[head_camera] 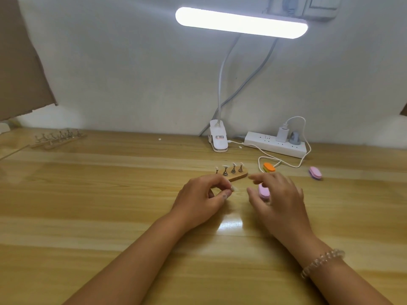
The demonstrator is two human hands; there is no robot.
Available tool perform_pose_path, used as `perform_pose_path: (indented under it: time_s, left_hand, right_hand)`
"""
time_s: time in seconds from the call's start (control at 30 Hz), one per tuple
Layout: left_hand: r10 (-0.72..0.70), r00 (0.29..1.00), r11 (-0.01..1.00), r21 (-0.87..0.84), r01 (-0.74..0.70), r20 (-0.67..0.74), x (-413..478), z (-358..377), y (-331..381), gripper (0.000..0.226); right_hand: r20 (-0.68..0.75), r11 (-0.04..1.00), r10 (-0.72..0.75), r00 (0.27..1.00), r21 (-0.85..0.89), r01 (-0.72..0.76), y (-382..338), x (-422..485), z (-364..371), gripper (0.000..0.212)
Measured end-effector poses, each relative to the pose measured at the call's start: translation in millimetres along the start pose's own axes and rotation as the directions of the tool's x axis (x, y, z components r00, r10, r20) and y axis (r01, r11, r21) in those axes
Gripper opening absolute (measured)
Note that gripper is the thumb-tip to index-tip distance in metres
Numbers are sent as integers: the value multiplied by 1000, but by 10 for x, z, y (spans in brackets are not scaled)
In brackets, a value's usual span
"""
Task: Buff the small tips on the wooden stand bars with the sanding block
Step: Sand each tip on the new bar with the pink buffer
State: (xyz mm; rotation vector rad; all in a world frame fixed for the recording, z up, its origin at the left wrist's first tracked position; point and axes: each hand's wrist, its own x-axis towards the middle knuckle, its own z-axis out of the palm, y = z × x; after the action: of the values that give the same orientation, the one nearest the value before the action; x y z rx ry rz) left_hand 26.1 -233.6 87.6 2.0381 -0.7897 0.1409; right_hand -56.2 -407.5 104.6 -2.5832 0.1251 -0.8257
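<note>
A short wooden stand bar (pixel 236 176) lies at mid-table with several small metal holders that carry white tips (pixel 225 166). Just in front of it, my left hand (pixel 201 195) pinches a small pale tip (pixel 233 188) between thumb and fingertips. My right hand (pixel 278 200) hovers to the right with its fingers spread and loosely bent over a pink sanding block (pixel 263 192). Whether the fingers grip the block I cannot tell.
An orange sanding block (pixel 269 167) and another pink one (pixel 315 172) lie further right. More stand bars (pixel 57 138) sit at the far left. A clip lamp (pixel 218 139), a power strip (pixel 275 144) and white cables line the wall.
</note>
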Motion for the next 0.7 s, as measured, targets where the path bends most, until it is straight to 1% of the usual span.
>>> perform_pose_path:
  time_s: [0.07,0.17,0.3,0.53,0.7]
  left_hand:
    - [9,1000,1000,-16,-9,18,-2,2,1,8]
    - [28,999,999,-28,-27,27,-6,14,-8,5]
    - [31,999,999,-36,-30,23,-5,10,-9,6]
    - [20,999,1000,-3,-20,47,2,18,-24,13]
    - [23,997,1000,9,-24,70,6,27,-21,17]
  right_hand:
    - [4,990,-138,990,36,138,-56,-39,30,17]
    - [22,971,-225,974,87,222,-83,-58,62,13]
    - [6,960,-230,973,168,226,-49,-34,57,15]
    - [3,948,-251,968,203,245,-55,-28,55,16]
    - [-2,943,-248,969,229,242,-55,-36,60,22]
